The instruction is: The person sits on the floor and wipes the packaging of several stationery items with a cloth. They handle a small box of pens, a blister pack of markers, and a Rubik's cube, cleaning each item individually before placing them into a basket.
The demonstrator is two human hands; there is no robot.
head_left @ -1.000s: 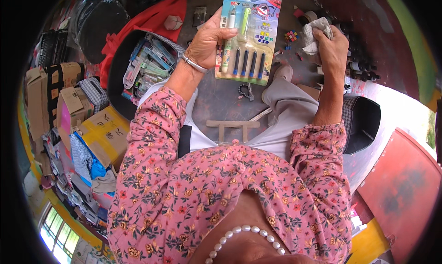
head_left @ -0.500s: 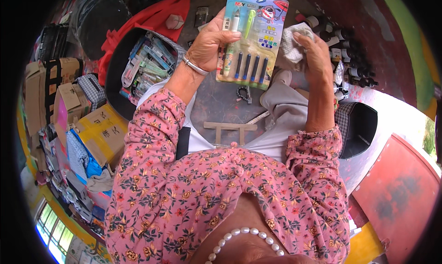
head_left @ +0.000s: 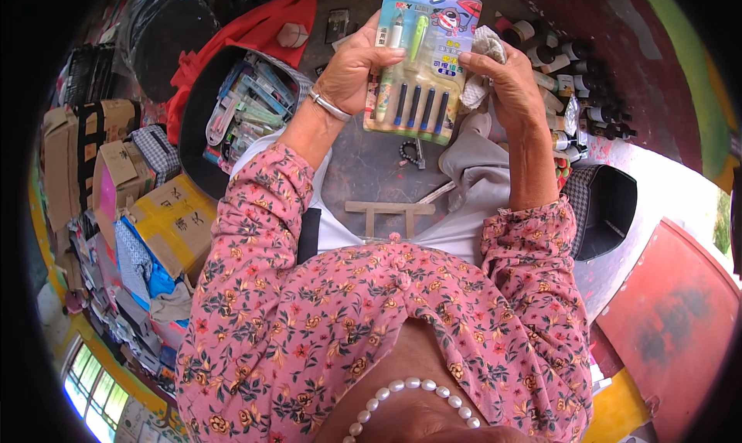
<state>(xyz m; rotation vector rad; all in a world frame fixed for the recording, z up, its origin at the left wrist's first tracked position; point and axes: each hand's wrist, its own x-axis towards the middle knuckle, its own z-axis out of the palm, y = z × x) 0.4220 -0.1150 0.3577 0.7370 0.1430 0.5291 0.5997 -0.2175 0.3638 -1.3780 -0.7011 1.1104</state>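
Note:
My left hand (head_left: 352, 73) grips the left edge of a pen blister pack (head_left: 425, 72), thumb across its front. The card is blue and cream with a cartoon animal. Behind its clear plastic are a pen, a slim green piece and several dark ink cartridges. Closed around a crumpled whitish cloth (head_left: 474, 93) is my right hand (head_left: 516, 83), at the right edge of the pack. Its thumb lies on the card's front edge; the other fingers are mostly hidden behind the cloth.
A dark bin (head_left: 202, 145) full of packaged pens stands at left, beside a red cloth (head_left: 232, 37) and cardboard boxes (head_left: 171, 225). Several dark bottles (head_left: 591, 87) line the right. A checked dark bin (head_left: 607, 211) and a small wooden stool (head_left: 390, 208) are nearer.
My right hand has brought the cloth leftward from beside the pack to its right edge, and the thumb now touches the card. My left hand and the pack have barely moved.

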